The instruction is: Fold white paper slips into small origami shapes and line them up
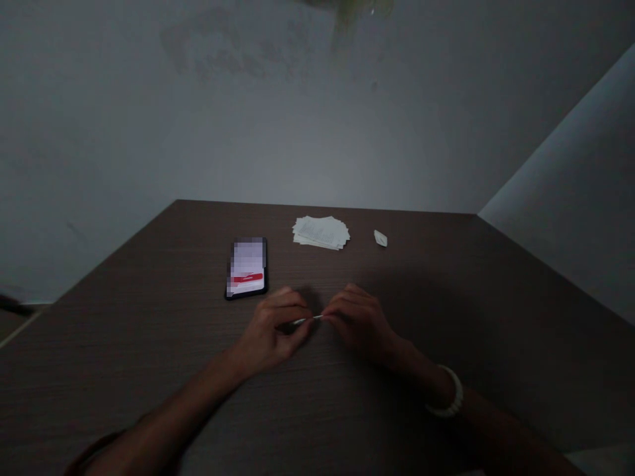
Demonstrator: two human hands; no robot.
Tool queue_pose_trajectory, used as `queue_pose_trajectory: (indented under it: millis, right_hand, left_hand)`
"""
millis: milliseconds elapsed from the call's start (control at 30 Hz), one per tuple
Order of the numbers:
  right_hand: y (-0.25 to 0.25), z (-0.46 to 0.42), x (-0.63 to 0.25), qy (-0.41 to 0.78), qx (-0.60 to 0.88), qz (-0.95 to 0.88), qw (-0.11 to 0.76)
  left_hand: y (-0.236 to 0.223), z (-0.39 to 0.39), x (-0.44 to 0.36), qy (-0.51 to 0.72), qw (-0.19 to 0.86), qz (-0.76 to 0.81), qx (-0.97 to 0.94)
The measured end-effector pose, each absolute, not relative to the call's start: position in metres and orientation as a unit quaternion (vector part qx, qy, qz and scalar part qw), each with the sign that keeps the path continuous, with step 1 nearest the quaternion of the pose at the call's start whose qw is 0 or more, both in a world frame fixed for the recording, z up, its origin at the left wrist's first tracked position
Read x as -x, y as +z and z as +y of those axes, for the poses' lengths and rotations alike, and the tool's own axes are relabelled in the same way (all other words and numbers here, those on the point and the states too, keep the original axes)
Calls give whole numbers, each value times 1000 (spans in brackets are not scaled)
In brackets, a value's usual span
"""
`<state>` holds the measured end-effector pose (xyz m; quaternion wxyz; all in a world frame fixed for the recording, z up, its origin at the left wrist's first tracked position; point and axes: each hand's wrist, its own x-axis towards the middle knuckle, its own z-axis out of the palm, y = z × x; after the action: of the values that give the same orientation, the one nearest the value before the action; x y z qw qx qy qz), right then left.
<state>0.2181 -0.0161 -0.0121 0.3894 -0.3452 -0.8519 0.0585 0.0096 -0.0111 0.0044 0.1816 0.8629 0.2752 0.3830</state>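
Between my two hands, low over the table, is a small white piece of paper (317, 317), seen nearly edge-on as a thin strip. My left hand (272, 325) pinches its left part between thumb and fingers. The right end is gripped by the fingertips of my right hand (361, 322), whose thumb is partly hidden. Most of the paper is covered by the fingers, so its folds cannot be made out. Beyond the hands lies a loose stack of printed white paper sheets (321, 233). A small folded white paper (380, 238) rests to the right of that stack.
A phone (247, 268) with a lit, partly blurred screen lies just beyond my left hand. The dark brown wooden table (149, 297) meets a grey wall (317, 132) along its far edge. A pale bead bracelet (452, 393) circles my right wrist. The light is dim.
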Motion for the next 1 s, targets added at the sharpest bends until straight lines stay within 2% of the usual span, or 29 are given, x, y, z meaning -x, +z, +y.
queue_pose_trajectory:
  millis: [433,633,1000]
  right_hand:
    - [-12,-14,-219,83,372,-842,381]
    - [-17,-12,-221,128,422,-830,340]
    - [-17,-12,-223,81,477,-839,249]
  left_hand:
    - [4,-7,-7,366,222,313,-848]
    - [-1,-4,-8,294,249,372,-844]
    - [-11,-4,-6,217,106,362,-900]
